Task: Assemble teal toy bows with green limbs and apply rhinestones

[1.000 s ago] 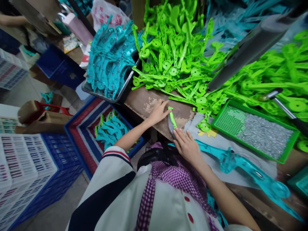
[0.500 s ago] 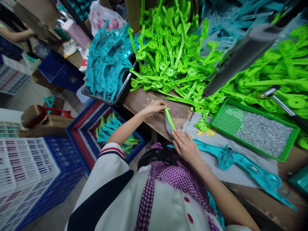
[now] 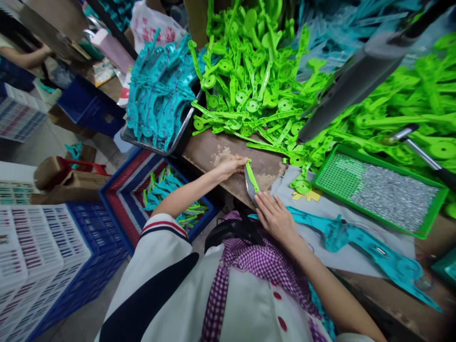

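Between my hands, over the bench's front edge, is a narrow bright green plastic part (image 3: pixel 251 175) with a grey, blade-shaped piece (image 3: pixel 249 188) along its left side. My left hand (image 3: pixel 232 167) pinches its upper end between thumb and fingertips. The fingers of my right hand (image 3: pixel 276 213) close over its lower end; the thumb is hidden. Just right of my right hand, a long turquoise plastic piece (image 3: pixel 359 240) with a thin wire lies on a grey cloth (image 3: pixel 366 263).
Loose green parts (image 3: pixel 256 85) are heaped along the back. A grey pole (image 3: pixel 342 90) slants down beside a green tray (image 3: pixel 381 190) of small metal pieces and a hammer (image 3: pixel 423 154). Turquoise pieces (image 3: pixel 160 95) fill a black bin at left; a striped crate (image 3: pixel 123 204) stands below.
My left hand's fingers have straightened a little and its wrist has lowered slightly. The green part has tilted slightly, showing more of the grey piece. My right hand stays almost still.
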A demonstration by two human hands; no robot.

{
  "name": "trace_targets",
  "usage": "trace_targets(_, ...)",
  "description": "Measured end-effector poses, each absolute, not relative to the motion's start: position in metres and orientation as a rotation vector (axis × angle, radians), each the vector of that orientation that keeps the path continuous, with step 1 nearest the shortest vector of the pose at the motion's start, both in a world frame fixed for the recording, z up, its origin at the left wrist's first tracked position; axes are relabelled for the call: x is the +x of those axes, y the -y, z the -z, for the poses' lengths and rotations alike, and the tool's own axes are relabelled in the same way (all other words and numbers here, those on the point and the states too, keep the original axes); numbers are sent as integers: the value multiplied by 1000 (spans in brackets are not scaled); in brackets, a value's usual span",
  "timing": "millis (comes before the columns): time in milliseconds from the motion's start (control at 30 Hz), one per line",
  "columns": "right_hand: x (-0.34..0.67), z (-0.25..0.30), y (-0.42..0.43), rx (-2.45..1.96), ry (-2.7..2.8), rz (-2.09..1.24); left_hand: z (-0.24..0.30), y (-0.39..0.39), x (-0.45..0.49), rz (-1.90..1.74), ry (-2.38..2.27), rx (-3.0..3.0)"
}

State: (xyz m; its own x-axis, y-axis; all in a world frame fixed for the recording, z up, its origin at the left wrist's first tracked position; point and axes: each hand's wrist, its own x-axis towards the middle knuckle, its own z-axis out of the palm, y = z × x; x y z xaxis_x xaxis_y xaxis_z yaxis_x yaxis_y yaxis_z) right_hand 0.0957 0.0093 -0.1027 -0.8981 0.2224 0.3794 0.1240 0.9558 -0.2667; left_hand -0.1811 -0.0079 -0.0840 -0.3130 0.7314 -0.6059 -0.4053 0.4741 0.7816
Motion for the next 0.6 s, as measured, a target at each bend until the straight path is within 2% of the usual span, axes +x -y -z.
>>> trace_targets(400, 98, 99, -12, -306, 2684, -312, 88, 13, -175, -1137, -1495, 372)
trace_targets(600, 104, 101, -11, -367, 2707, -466, 101, 40, -142, -1180, -2070, 1322)
